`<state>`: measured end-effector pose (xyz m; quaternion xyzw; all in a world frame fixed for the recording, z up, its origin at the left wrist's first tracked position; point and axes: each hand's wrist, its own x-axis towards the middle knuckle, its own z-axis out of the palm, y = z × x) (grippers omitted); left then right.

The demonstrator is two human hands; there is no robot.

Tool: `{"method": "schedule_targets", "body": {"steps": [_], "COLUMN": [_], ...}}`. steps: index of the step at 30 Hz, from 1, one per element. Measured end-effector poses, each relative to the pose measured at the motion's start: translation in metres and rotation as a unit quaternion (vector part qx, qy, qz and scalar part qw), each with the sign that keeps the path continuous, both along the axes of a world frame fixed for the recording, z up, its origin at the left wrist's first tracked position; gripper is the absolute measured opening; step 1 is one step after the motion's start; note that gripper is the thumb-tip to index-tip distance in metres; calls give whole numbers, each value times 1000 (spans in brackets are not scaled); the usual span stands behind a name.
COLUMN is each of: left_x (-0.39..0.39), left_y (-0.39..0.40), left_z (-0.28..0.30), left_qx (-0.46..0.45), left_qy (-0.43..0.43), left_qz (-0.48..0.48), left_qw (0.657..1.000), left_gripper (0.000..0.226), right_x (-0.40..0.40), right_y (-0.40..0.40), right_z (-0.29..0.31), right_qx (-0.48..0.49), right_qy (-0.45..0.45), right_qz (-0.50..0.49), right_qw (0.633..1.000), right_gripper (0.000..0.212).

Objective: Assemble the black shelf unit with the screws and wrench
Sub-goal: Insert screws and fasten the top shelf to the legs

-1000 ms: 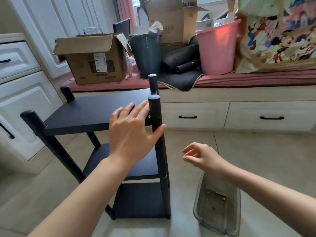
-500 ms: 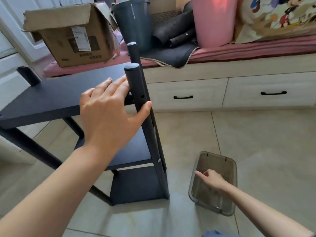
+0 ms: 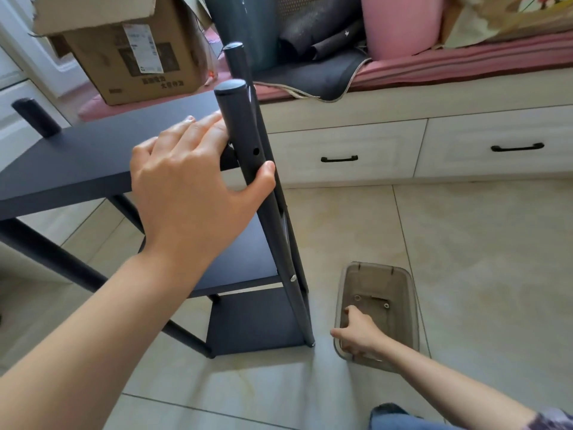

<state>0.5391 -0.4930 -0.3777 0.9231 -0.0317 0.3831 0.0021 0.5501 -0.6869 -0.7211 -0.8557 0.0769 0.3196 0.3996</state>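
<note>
The black shelf unit (image 3: 93, 150) stands on the tiled floor with three shelves and round posts. My left hand (image 3: 192, 181) rests flat on the top shelf, its thumb pressed against the front right post (image 3: 248, 131). That post shows an empty hole (image 3: 255, 151) near the top and a silver screw (image 3: 292, 278) at the middle shelf. My right hand (image 3: 356, 333) reaches into a clear plastic tray (image 3: 410, 305) on the floor, fingers curled down at its near end. Small metal fittings (image 3: 386, 305) lie on the tray's bottom. No wrench is in view.
Behind the shelf runs a window bench with white drawers (image 3: 341, 156). On it stand a cardboard box (image 3: 133, 54), a dark bin (image 3: 248, 26), rolled black mats (image 3: 319, 41) and a pink bucket (image 3: 400, 23). White cabinets (image 3: 18, 97) stand on the left.
My right hand has dropped from mid-air into the plastic tray and moved to its near end. The view has tilted down. My left hand has stayed on the top shelf and post.
</note>
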Motion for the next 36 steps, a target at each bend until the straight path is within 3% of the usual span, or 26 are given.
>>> {"method": "schedule_targets", "body": {"steps": [6,11,15,23,36], "left_x": [-1,-2,-1,0,-2], "left_y": [0,-3,-5,-6,-8], "left_z": [1,-1,-1,-2,2], "left_qx": [-9,-14,-22,-23,-47], "left_qy": [5,-5,-11,-9,-2], "left_qz": [-2,-1,5,13,14], "left_qw": [1000,1000,1000,1000,999], "left_gripper": [56,54,53,50,53], "right_x": [-11,1,24,55,73], "right_y": [26,22,4,-9,6], "right_z": [-6,-10,-26,-57,-73], "right_qx": [27,78,-24,-194,-292], "right_qy": [-17,-16,-91,-141,-203], "right_qz": [57,46,29,143,248], "right_qw": [998,996,995,960,901], "right_gripper": [70,40,19,19,39]}}
